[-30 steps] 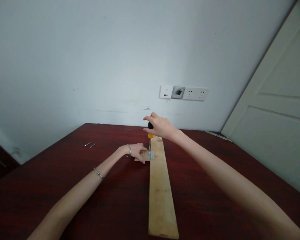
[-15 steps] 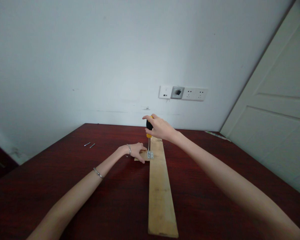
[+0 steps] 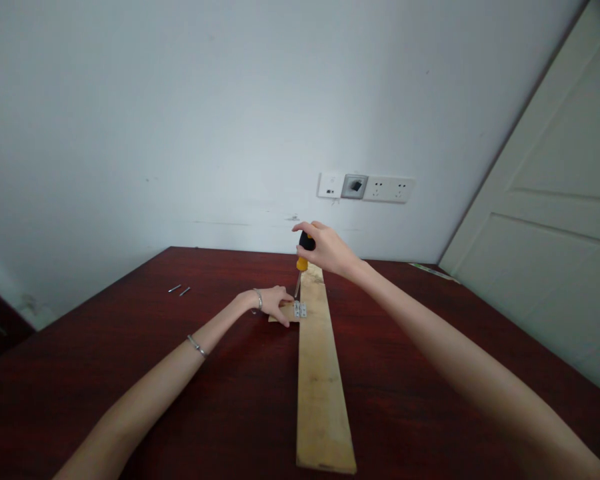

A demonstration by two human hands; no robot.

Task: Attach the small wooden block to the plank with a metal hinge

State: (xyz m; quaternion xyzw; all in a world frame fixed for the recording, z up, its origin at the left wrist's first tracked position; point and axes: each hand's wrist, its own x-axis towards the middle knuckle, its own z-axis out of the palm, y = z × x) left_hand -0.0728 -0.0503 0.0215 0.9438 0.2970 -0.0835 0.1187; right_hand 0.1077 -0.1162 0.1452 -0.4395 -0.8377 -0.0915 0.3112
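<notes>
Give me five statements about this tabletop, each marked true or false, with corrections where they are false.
1. The right hand grips a black-and-yellow screwdriver. True.
2. The screwdriver lies flat on the table. False: it is held tilted, tip down near the hinge.
3. The left hand rests just left of the hinge. True.
4. The left hand holds a hammer. False: it holds nothing and rests on a small wood piece.
5. Two small metal fasteners lie on the table, left of both hands. True.
</notes>
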